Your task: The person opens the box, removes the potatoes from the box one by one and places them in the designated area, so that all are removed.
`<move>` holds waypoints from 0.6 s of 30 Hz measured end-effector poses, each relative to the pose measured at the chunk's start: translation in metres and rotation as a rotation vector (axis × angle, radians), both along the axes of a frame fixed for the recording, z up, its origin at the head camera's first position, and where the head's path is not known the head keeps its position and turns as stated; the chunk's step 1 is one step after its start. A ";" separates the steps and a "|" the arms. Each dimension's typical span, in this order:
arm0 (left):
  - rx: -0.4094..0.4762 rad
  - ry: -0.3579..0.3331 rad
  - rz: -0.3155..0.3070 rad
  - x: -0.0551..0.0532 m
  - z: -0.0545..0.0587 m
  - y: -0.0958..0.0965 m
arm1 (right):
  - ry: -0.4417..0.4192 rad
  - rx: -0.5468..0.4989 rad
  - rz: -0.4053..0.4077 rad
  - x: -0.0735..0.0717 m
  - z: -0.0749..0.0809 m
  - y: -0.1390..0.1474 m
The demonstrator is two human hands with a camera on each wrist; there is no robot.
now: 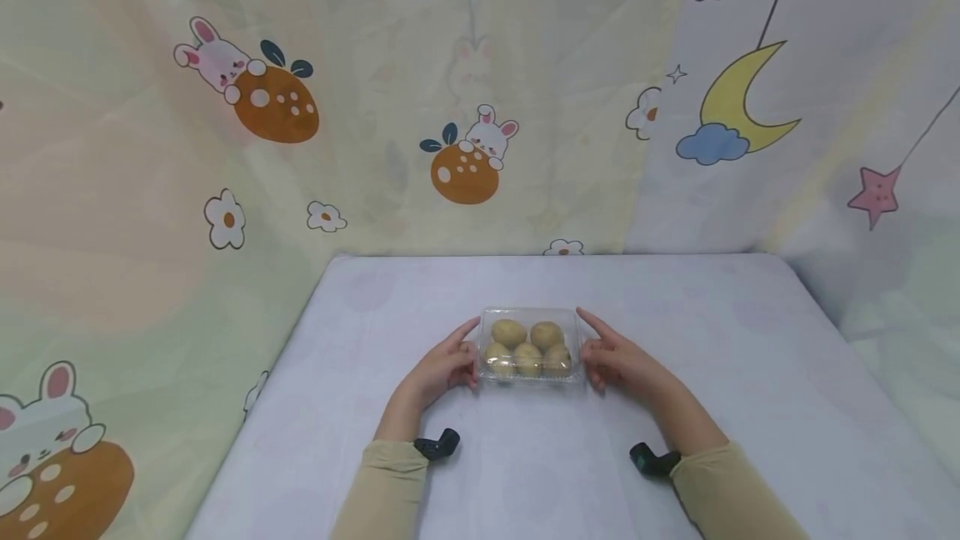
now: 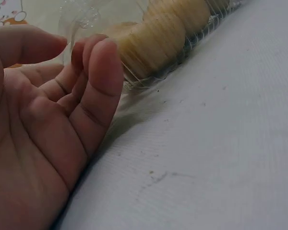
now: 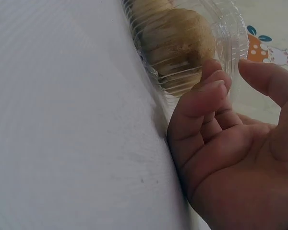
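A clear plastic box sits on the table with its lid closed. Several round, yellow-brown potatoes show through it, in two rows. My left hand is at the box's left side, with one finger pointing to the far corner and the others loosely bent at the wall. On the opposite side my right hand mirrors it, a straight finger at the far right corner. In the left wrist view, bent fingertips lie close against the ribbed wall. Fingertips of the right hand overlap a potato behind the plastic.
A white cloth covers the table. Behind it hangs a printed curtain with rabbits, flowers and a moon. Each wrist wears a small black camera, one on the left and one on the right.
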State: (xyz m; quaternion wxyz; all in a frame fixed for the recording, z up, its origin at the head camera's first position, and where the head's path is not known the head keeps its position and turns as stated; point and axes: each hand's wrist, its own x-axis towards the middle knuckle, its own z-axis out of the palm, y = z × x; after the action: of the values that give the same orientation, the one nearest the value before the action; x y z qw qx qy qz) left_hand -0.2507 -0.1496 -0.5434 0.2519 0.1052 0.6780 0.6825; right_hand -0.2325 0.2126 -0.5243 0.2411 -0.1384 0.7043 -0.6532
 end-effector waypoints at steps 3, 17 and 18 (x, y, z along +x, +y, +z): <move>0.028 -0.009 -0.061 0.001 0.000 -0.004 | -0.007 -0.032 0.020 0.001 -0.004 -0.001; 0.124 -0.045 -0.155 0.002 0.002 -0.009 | -0.045 -0.121 0.029 0.003 -0.007 -0.004; 0.124 -0.045 -0.154 0.002 0.002 -0.009 | -0.048 -0.126 0.029 0.003 -0.008 -0.004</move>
State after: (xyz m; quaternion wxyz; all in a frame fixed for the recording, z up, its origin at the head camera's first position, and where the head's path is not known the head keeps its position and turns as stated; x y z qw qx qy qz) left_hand -0.2483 -0.1587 -0.5418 0.3120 0.1571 0.6186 0.7038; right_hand -0.2299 0.2088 -0.5318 0.2582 -0.1477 0.6537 -0.6958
